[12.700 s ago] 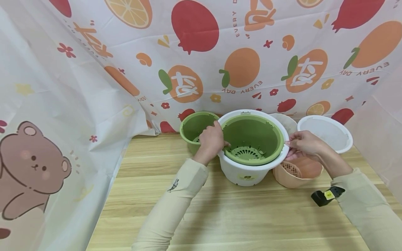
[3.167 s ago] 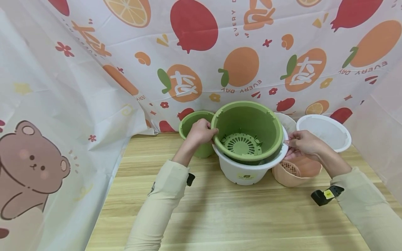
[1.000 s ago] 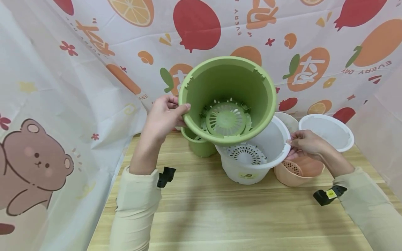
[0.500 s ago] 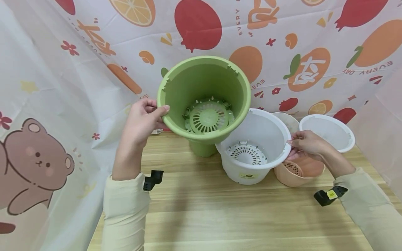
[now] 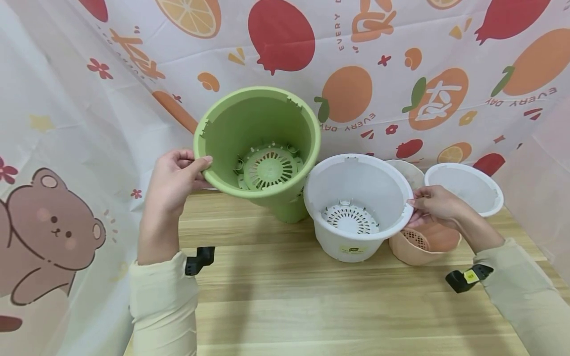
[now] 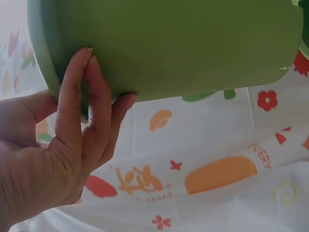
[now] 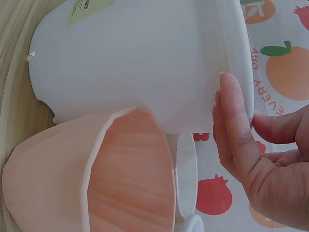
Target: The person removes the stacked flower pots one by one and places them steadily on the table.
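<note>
My left hand (image 5: 171, 178) pinches the rim of a large green flowerpot (image 5: 262, 118), thumb over the edge and fingers against its outer wall (image 6: 183, 43). The pot is up off the table, tipped toward the head camera so its slotted bottom shows. It covers most of a smaller green pot (image 5: 289, 210) behind it. My right hand (image 5: 434, 205) grips the right rim of a large white flowerpot (image 5: 356, 183) standing on the table. In the right wrist view, the thumb is at the rim and the fingers lie along the white pot's outside (image 7: 145, 63).
Right of the white pot stand a peach scalloped pot (image 5: 427, 242), a pale pot (image 5: 407, 173) behind it and another white pot (image 5: 463, 188). A printed curtain (image 5: 285, 39) hangs behind the wooden table (image 5: 311, 306). Black wrist cameras sit at both cuffs.
The green flowerpot has come up out of the white pot and moved left with my left hand, dipping slightly over the last half second. My right hand stays at the white rim.
</note>
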The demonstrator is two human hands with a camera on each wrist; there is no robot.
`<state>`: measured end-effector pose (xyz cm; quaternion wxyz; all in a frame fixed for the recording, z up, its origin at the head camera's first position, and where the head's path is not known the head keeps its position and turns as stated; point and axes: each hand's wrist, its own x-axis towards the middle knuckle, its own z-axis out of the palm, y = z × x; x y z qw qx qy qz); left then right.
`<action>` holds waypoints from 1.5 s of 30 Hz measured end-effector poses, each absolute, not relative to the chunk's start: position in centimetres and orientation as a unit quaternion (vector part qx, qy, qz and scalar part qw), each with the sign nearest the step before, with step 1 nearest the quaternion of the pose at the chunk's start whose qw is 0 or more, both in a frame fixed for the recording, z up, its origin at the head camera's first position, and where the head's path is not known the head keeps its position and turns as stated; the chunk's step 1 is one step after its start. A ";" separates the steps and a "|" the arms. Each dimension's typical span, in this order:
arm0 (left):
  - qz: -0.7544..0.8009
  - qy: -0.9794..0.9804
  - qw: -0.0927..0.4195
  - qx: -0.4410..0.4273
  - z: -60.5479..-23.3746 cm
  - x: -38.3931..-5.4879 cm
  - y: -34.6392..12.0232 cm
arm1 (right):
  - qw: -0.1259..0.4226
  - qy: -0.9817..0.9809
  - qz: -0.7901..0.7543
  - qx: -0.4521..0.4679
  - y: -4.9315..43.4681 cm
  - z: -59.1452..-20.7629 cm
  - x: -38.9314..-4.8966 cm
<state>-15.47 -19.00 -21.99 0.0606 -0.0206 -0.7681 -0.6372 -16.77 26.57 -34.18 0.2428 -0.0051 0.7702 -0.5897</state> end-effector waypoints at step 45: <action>-0.662 -0.730 0.063 0.158 -26.8 -16.7 -27.2 | 0.250 0.761 -0.599 -0.009 26.9 -34.7 -17.0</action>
